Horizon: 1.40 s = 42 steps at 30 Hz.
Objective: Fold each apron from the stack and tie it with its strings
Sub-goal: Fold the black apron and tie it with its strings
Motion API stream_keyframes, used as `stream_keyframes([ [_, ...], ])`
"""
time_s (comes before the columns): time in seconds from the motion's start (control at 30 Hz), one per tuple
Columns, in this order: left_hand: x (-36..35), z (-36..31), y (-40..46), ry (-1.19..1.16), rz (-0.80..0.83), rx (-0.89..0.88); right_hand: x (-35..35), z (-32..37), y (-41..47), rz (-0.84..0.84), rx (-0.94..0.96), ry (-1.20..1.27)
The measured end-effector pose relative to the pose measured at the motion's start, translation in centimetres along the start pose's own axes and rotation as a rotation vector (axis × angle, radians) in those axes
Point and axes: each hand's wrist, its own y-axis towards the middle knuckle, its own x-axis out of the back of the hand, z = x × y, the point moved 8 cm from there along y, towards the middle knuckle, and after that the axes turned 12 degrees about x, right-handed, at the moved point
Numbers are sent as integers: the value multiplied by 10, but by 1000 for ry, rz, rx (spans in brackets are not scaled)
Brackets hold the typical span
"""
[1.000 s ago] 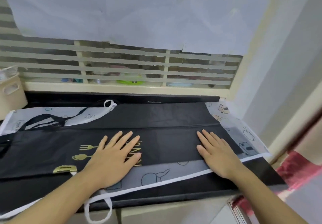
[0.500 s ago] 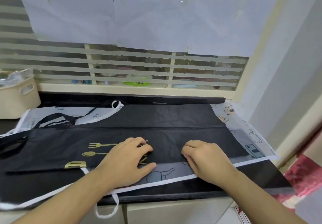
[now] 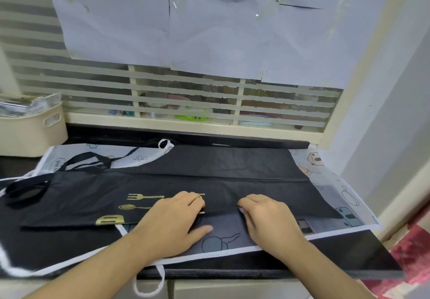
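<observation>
A black apron [image 3: 232,166] with gold cutlery print lies folded lengthwise across the counter, on top of a white-edged printed apron [image 3: 325,182]. My left hand [image 3: 174,219] and my right hand [image 3: 270,219] sit close together at the black apron's near folded edge, fingers curled and pinching that edge. The black neck and waist straps [image 3: 28,189] lie bunched at the left end. A white string loop [image 3: 149,284] hangs over the counter's front edge.
A cream plastic bin [image 3: 30,126] stands at the back left on the dark counter [image 3: 349,259]. Behind the aprons is a slatted window [image 3: 186,94] covered above with paper sheets. A wall [image 3: 384,112] closes the right side.
Both hands went from lying flat and apart on the apron to curled and close together at its near edge, which they now pinch.
</observation>
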Motion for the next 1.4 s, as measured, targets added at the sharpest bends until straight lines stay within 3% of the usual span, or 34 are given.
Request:
stream_keyframes([
  [0.1, 2, 21, 5, 118, 88, 140, 3, -7, -4, 29, -34, 14],
  [0.23, 13, 65, 7, 195, 190, 362, -1, -53, -31, 253, -211, -61],
  [0.4, 46, 107, 4, 260, 236, 495, 29, -112, -58, 269, -488, -118],
  [0.57, 78, 159, 5, 97, 314, 466, 68, -147, -76, 65, -615, 194],
  [0.73, 107, 176, -3, -17, 383, 431, 92, -162, -87, -29, -680, 371],
  [0.87, 114, 193, 6, -20, 262, 478, 92, -172, -86, -187, -740, 534],
  [1.03, 108, 209, 28, 144, 133, 547, 77, -186, -58, -266, -759, 504],
  [1.3, 81, 205, 58, 461, 212, 405, 41, -215, -5, -250, -699, 399],
  [1.4, 60, 173, 66, 314, 132, 365, 20, -214, 9, -176, -745, 313],
])
